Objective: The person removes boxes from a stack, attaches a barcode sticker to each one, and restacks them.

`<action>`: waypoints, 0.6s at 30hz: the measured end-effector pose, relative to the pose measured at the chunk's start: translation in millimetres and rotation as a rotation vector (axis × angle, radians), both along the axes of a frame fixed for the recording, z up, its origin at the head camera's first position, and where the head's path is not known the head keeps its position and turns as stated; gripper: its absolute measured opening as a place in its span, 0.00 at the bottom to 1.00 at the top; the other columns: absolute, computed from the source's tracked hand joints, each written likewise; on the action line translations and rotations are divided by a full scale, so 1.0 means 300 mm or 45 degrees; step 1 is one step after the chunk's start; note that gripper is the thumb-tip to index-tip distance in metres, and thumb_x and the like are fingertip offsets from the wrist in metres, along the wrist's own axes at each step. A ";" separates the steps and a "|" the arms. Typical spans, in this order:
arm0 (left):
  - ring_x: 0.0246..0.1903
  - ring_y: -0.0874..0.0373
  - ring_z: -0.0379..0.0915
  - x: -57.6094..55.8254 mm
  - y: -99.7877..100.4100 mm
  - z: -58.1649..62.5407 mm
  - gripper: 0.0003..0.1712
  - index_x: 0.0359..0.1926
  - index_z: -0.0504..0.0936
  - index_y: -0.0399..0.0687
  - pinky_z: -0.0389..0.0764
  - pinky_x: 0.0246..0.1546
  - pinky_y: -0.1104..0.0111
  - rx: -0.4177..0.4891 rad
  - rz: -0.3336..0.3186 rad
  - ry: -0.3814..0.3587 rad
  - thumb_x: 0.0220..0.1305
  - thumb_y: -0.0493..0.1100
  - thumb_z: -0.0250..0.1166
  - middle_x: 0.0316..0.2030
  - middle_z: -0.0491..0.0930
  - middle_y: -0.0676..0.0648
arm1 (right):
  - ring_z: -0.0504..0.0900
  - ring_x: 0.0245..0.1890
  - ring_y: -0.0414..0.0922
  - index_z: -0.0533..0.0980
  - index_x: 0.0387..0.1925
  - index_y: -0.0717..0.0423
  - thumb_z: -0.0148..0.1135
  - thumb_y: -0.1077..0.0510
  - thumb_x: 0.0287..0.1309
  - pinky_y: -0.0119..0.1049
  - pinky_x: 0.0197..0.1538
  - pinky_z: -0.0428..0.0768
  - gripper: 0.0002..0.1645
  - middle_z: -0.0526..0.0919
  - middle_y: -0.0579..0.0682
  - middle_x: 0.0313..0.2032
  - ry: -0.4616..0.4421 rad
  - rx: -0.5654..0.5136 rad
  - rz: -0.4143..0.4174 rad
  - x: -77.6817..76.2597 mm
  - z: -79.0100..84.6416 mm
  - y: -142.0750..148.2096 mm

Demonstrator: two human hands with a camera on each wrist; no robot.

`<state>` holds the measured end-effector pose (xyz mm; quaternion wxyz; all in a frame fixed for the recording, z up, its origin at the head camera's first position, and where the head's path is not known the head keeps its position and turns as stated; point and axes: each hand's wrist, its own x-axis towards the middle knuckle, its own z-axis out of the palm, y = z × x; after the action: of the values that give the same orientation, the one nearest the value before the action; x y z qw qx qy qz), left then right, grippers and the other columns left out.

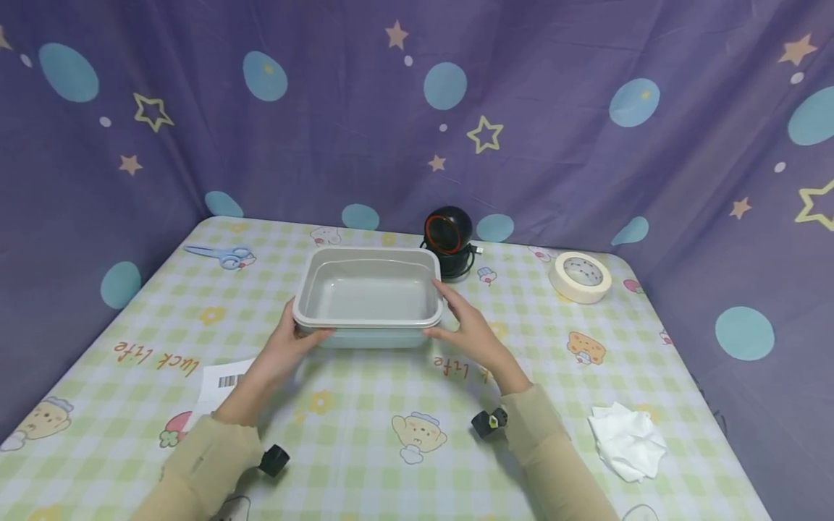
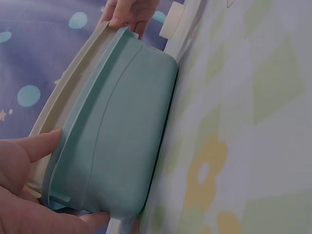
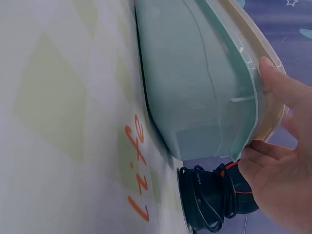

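Observation:
A rectangular beige plastic tray (image 1: pixel 365 291) sits nested in the top of a pale teal plastic box (image 1: pixel 379 339) near the middle of the table. My left hand (image 1: pixel 287 349) grips the near left corner, thumb along the front rim and other fingers round the side. At the right end, my right hand (image 1: pixel 470 330) holds the tray's rim, with the thumb on the front and fingers around the side edge. In the left wrist view the teal box (image 2: pixel 122 126) stands close over the tablecloth, and the beige rim rises above its own.
Behind the box stands a black round device (image 1: pixel 448 231) with a coiled cable. Blue scissors (image 1: pixel 224 255) lie at back left, a tape roll (image 1: pixel 580 278) at back right. A white label sheet (image 1: pixel 218 383) lies near my left forearm, a crumpled white cloth (image 1: pixel 627 441) at front right.

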<state>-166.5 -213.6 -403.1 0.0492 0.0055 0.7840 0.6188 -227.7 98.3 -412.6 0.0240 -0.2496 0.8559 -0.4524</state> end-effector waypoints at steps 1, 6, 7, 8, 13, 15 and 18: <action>0.75 0.36 0.31 0.002 0.004 0.000 0.53 0.75 0.31 0.44 0.40 0.74 0.43 0.006 0.003 0.002 0.66 0.37 0.61 0.76 0.38 0.34 | 0.56 0.74 0.53 0.56 0.74 0.46 0.71 0.53 0.54 0.49 0.73 0.60 0.50 0.56 0.55 0.74 0.011 0.008 -0.006 0.002 0.000 0.003; 0.75 0.37 0.32 0.009 0.018 -0.001 0.52 0.75 0.32 0.43 0.42 0.74 0.45 0.037 0.009 0.007 0.66 0.35 0.61 0.76 0.38 0.34 | 0.59 0.72 0.58 0.64 0.70 0.44 0.70 0.52 0.55 0.56 0.72 0.61 0.42 0.58 0.62 0.72 0.048 0.043 -0.052 0.010 -0.001 0.011; 0.75 0.38 0.32 0.010 0.021 -0.001 0.52 0.75 0.32 0.44 0.43 0.75 0.46 0.043 0.012 0.004 0.66 0.35 0.61 0.76 0.38 0.35 | 0.59 0.72 0.58 0.64 0.70 0.44 0.70 0.52 0.55 0.55 0.72 0.60 0.42 0.58 0.61 0.72 0.049 0.042 -0.061 0.011 -0.001 0.012; 0.75 0.38 0.33 0.010 0.023 -0.002 0.52 0.75 0.32 0.44 0.44 0.75 0.47 0.045 0.013 0.004 0.66 0.35 0.61 0.76 0.38 0.35 | 0.59 0.72 0.58 0.64 0.69 0.45 0.70 0.52 0.54 0.55 0.72 0.60 0.42 0.59 0.61 0.72 0.054 0.041 -0.068 0.011 -0.001 0.012; 0.76 0.39 0.34 0.011 0.033 -0.001 0.52 0.75 0.32 0.45 0.45 0.75 0.48 0.035 0.028 -0.007 0.66 0.37 0.61 0.76 0.38 0.36 | 0.59 0.73 0.56 0.66 0.69 0.45 0.71 0.52 0.53 0.54 0.72 0.60 0.42 0.63 0.58 0.71 0.099 0.019 -0.095 0.010 -0.004 0.010; 0.76 0.39 0.34 0.012 0.034 0.000 0.52 0.75 0.32 0.45 0.46 0.75 0.48 0.035 0.032 -0.012 0.66 0.37 0.61 0.76 0.39 0.36 | 0.60 0.72 0.56 0.67 0.68 0.46 0.71 0.53 0.52 0.53 0.72 0.61 0.41 0.64 0.57 0.70 0.121 0.005 -0.102 0.009 -0.006 0.008; 0.75 0.39 0.35 0.014 0.034 0.000 0.52 0.75 0.31 0.45 0.48 0.74 0.48 0.039 0.029 -0.021 0.67 0.37 0.61 0.76 0.39 0.36 | 0.62 0.71 0.55 0.69 0.67 0.47 0.72 0.54 0.52 0.51 0.71 0.64 0.39 0.65 0.58 0.70 0.144 -0.016 -0.117 0.011 -0.006 0.004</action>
<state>-162.2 -203.3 -403.2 0.0484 -0.0079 0.7739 0.6314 -224.4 99.5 -414.4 -0.0469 -0.2353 0.8635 -0.4436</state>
